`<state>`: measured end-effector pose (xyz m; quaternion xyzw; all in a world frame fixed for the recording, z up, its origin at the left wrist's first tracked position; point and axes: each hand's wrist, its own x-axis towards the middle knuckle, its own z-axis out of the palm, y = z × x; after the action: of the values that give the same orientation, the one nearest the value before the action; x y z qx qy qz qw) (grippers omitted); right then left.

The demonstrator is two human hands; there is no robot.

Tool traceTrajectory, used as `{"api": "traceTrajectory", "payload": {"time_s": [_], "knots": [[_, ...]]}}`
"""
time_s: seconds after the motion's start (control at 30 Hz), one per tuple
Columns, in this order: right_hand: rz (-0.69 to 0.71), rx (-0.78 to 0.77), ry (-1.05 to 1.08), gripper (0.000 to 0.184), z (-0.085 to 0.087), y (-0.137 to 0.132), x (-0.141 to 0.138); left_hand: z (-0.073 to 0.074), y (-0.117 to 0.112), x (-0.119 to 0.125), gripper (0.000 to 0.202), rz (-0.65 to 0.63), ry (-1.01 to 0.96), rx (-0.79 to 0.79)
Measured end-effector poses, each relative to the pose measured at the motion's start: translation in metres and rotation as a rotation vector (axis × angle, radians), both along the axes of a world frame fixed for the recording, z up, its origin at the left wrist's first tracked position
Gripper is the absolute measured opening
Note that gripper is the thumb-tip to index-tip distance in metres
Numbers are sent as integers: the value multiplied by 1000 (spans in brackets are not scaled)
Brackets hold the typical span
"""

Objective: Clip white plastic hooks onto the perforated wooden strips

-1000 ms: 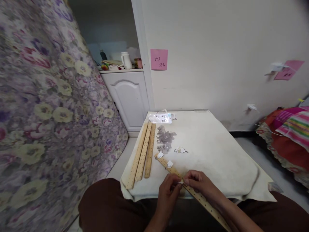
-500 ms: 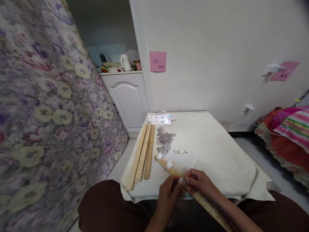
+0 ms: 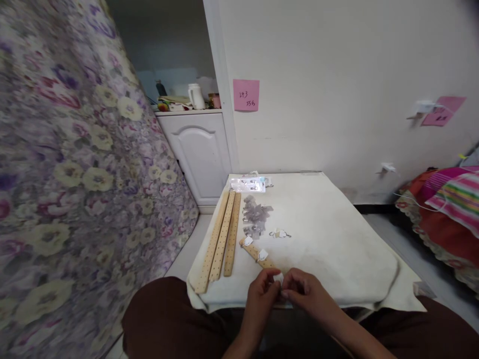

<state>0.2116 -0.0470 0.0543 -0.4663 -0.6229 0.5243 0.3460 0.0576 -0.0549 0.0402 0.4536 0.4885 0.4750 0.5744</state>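
— Two hands, both at the near edge of the table. What are they on?

— A small white clip [image 3: 277, 277]. The left hand [image 3: 262, 295] pinches it between thumb and forefinger, and the right hand [image 3: 307, 295] closes its fingertips on it from the other side. Both grips are shut tight, with the knuckles nearly touching.

— And the clip sits on what?

— On the perforated wooden strip [image 3: 257, 253]. The strip lies flat on the cloth [image 3: 337, 239] that covers the table, just ahead of the person's lap.

— Which way does its long axis run?

— Diagonally. Its far end points away and to the left, towards the pile of grey clips [image 3: 255, 215]. From there it slants back towards the person and to the right, passing under both hands. The right hand and forearm hide its near part, so I cannot tell where it ends.

— Anything already on it?

— Two more white clips [image 3: 263, 255], spaced apart along the exposed far stretch, one close to the tip.

— What lies about it?

— Three wooden strips [image 3: 223, 238] lie side by side to the left, touching one another, with their long axes running away from the person and leaning slightly right. They are near the diagonal strip but do not touch it. A clear packet [image 3: 247, 185] rests at the far edge of the table, beyond the grey pile. One loose clip [image 3: 280, 233] lies alone, just right of the pile.
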Motion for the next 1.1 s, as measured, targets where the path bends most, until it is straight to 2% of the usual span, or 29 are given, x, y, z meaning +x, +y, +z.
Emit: {"api": "traceTrajectory", "payload": {"time_s": [0.1,0.23,0.43,0.53,0.63,0.73,0.93,1.1], "knots": [[7,-38,35,9,3,3,5,2,0,0,26,-24,-4,4],[-57,-32,60,18,3,13,16,0,-1,3,34,-83,-101,-20],[108,-232,155,25,-22,21,20,-12,-4,7,46,-184,-101,-25],[122,-292,190,25,-31,21,20,-21,-5,7,46,-195,-85,-34],[87,-313,192,27,-31,28,21,-26,-5,5,39,-188,-52,-42],[10,-257,169,25,-32,43,23,-26,-6,-2,30,-109,91,6],[-31,-204,102,20,-41,67,15,-23,-4,-17,16,15,587,303],[-41,-182,95,13,-43,69,4,-32,2,-17,14,5,723,394]]}}
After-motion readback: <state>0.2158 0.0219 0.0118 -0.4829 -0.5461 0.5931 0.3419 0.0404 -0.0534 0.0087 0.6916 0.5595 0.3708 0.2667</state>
